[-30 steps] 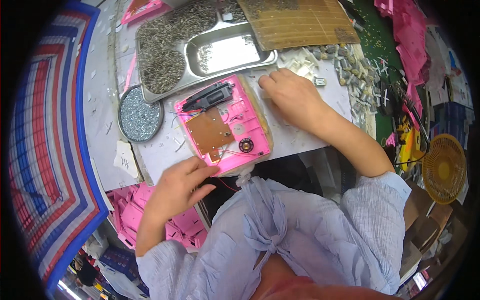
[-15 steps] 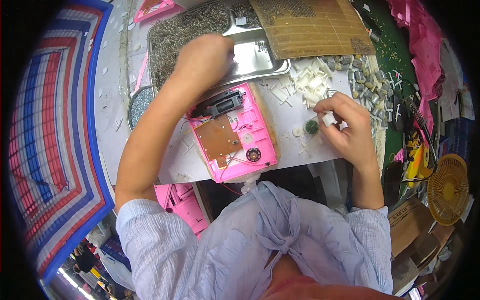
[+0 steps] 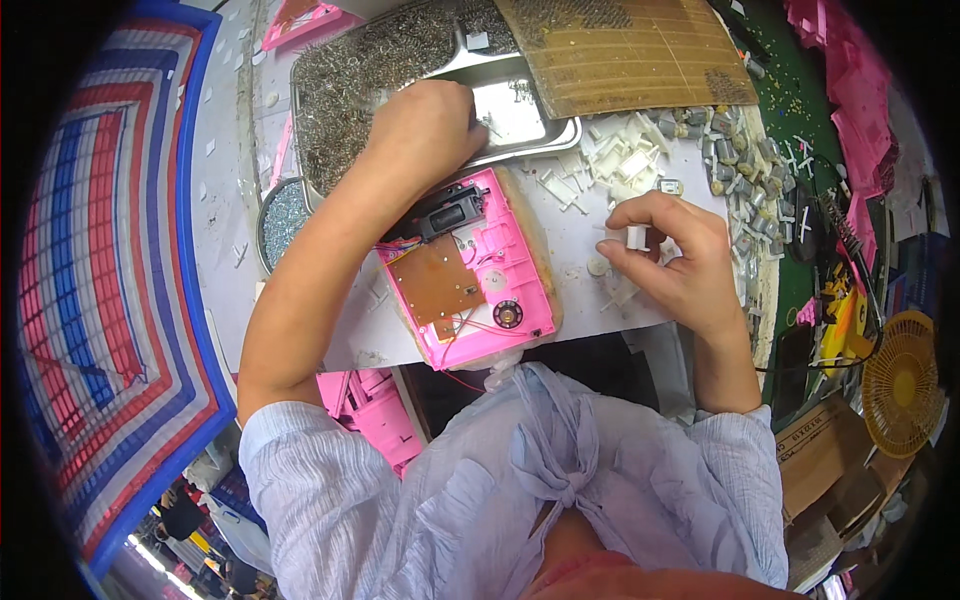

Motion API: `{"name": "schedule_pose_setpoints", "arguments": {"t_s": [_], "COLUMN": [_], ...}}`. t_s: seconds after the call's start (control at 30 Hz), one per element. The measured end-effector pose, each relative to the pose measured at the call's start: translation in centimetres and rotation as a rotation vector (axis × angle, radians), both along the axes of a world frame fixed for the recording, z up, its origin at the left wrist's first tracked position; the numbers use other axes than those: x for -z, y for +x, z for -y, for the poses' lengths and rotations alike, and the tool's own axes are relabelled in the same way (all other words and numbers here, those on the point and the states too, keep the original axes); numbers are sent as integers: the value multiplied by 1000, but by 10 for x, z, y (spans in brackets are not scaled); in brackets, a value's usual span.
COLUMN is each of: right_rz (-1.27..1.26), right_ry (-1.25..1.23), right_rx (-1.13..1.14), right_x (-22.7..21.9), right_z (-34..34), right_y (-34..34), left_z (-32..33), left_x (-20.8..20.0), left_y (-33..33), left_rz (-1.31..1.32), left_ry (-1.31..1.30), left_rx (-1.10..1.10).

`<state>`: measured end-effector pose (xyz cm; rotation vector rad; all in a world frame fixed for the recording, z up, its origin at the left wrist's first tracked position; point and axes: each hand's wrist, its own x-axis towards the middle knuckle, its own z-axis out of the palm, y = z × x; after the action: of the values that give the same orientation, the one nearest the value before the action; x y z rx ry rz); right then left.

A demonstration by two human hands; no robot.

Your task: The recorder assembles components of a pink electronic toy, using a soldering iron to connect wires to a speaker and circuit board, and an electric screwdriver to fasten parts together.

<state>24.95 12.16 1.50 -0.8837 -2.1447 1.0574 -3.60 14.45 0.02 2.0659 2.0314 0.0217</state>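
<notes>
My left hand (image 3: 425, 130) is over the compartmented metal tray (image 3: 560, 140), next to its bare shiny section. Its fingers are bent together; the fingertips are mostly hidden, so what they hold cannot be made out. Between the thumb and fingers of my right hand (image 3: 690, 260) is a small white plastic part (image 3: 637, 238). In front of me lies a pink plastic housing (image 3: 540, 290), open side up. It carries a brown circuit board (image 3: 430, 280), a black box-shaped part (image 3: 450, 215), a round black part (image 3: 508, 314) and thin wires.
Small metal springs (image 3: 340, 120) fill the tray's left section. Cardboard (image 3: 620, 60) overlaps its right side. White plastic parts (image 3: 625, 150) and small motors (image 3: 745, 180) are heaped at the right. A round dish of small screws (image 3: 283, 220) stands left of my forearm.
My left hand has shifted slightly right and toward me at the tray. My right hand has moved a little left with the white part, and the green disc beside it is out of sight.
</notes>
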Motion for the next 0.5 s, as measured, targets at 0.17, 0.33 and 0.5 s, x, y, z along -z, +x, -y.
{"name": "schedule_pose_setpoints", "arguments": {"t_s": [0.17, 0.33, 0.5], "right_rz": [-14, -13, -23], "right_ry": [21, 37, 25], "right_rx": [-2, 6, -15], "right_x": [1, -1, -2], "right_z": [1, 1, 2], "right_y": [0, 1, 1], "left_z": [-7, -10, -6], "left_x": [-1, -4, 2], "left_y": [-6, -12, -21], "left_rz": [23, 80, 122], "left_ry": [-53, -72, 103], "left_rx": [2, -25, 24]}}
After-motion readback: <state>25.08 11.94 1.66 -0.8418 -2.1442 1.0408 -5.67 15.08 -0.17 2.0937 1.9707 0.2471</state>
